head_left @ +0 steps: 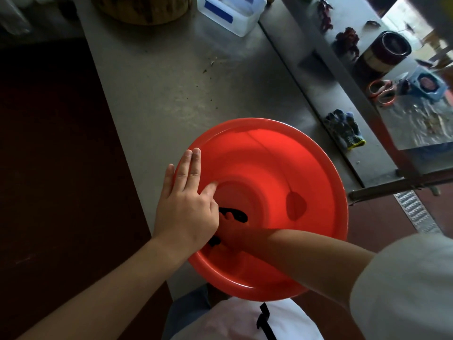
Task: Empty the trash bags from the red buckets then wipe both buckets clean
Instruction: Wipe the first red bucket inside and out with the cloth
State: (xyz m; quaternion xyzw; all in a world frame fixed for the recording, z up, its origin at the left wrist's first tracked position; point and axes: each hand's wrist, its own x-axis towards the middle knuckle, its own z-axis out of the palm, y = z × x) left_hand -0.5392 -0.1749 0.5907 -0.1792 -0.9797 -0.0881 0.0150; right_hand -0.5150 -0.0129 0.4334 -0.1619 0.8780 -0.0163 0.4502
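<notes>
One red bucket stands on the steel table at its near edge, seen from above, with no bag inside. My left hand rests on its left rim, fingers straight over the edge and thumb against the inner wall. Low against the near-left wall inside the bucket, my right hand grips a black rag. My left hand partly hides the rag and my right hand. I cannot see a second bucket.
A wooden chopping block and a clear plastic box sit at the table's far end. The lower shelf on the right holds work gloves, orange scissors and a dark pot. A floor drain grate lies beyond the bucket.
</notes>
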